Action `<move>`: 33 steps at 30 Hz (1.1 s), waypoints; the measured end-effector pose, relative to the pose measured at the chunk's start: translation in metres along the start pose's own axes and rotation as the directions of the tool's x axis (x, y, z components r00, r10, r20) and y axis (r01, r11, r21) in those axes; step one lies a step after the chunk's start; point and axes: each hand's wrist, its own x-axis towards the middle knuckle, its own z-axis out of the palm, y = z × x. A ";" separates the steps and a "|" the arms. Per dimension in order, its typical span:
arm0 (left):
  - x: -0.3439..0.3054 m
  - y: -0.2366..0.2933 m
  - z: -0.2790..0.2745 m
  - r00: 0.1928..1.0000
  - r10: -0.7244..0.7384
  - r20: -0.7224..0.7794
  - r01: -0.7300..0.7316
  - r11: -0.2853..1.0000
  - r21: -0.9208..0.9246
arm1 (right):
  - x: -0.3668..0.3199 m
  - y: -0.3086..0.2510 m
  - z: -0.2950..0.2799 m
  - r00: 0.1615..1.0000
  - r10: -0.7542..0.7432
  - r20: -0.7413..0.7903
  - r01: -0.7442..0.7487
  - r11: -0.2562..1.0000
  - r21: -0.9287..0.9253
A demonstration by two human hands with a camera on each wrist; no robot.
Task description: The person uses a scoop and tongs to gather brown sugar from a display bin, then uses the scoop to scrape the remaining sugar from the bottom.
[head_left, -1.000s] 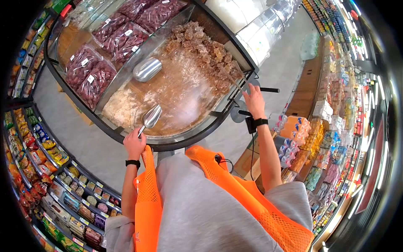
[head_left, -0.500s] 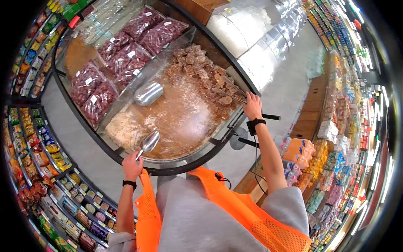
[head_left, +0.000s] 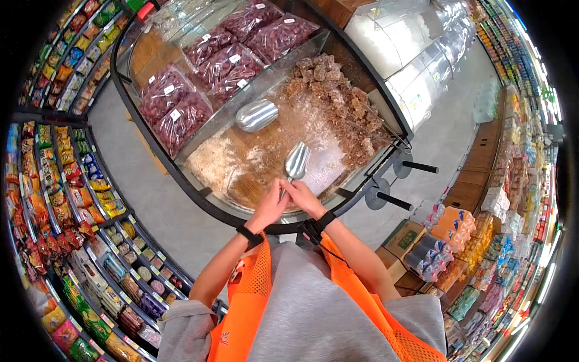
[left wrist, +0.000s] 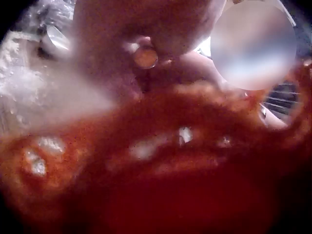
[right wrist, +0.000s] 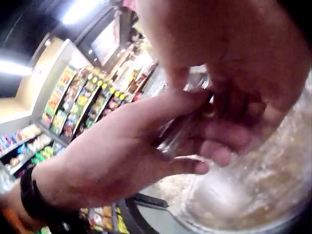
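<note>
In the head view both hands come together at the front rim of the bin, on the handle of a metal scoop (head_left: 297, 160). My left hand (head_left: 270, 208) grips that handle, and its rounded end (right wrist: 168, 146) pokes out from the fist in the right wrist view. The right hand (head_left: 303, 198) has its fingers curled at the same handle from the other side. The scoop's bowl points away, over the powdery bin floor. Farther back lies a second metal scoop (head_left: 257, 114). Brown rock sugar lumps (head_left: 362, 114) are heaped along the bin's back right.
A clear divider (head_left: 241, 99) separates the sugar from bagged dark red goods (head_left: 181, 117). The bin has a black rim (head_left: 181, 181). Two black pegs (head_left: 395, 201) stick out at its right. Snack shelves (head_left: 72, 187) stand left; drink packs (head_left: 452, 228) stand right.
The right hand has left a thin metal tool at the bin's right rim and joined the left hand. The left hand has brought the scoop rightward to the middle front.
</note>
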 end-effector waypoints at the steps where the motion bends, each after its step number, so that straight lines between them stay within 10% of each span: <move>1: 0.000 0.002 -0.001 0.998 0.043 0.048 -0.041 0.998 -0.053 | -0.006 -0.003 0.000 1.000 0.004 -0.018 -0.002 0.997 0.074; 4: 0.016 0.010 -0.019 0.958 0.094 0.271 -0.080 0.995 -0.064 | -0.017 -0.013 -0.016 0.991 0.016 -0.131 0.027 0.948 0.318; 7: 0.043 -0.012 -0.043 0.969 -0.080 0.234 0.056 0.992 0.110 | -0.015 0.014 -0.077 0.976 -0.106 -0.190 0.064 0.975 -0.214; 9: 0.080 -0.073 -0.052 0.992 0.034 -0.121 -0.014 0.986 0.169 | -0.024 0.004 -0.100 0.967 -0.116 -0.225 0.054 0.962 -0.266; 14: 0.177 -0.151 -0.084 0.803 -0.195 -0.564 0.161 0.981 -0.109 | -0.051 -0.024 -0.130 0.966 -0.182 -0.184 0.048 0.824 -0.565; 22: 0.216 -0.154 -0.085 0.631 -0.456 -0.627 0.217 0.880 -0.421 | -0.089 -0.027 -0.148 0.952 -0.296 -0.072 0.187 0.755 -0.628; 26: 0.211 -0.134 -0.084 0.566 -0.300 -0.768 0.392 0.917 -0.070 | -0.090 -0.017 -0.161 0.946 -0.317 -0.067 0.209 0.755 -0.622; 33: 0.198 -0.113 -0.051 0.428 -0.331 -0.841 0.152 0.944 -0.294 | -0.088 -0.018 -0.184 0.946 -0.299 -0.126 0.160 0.767 -0.621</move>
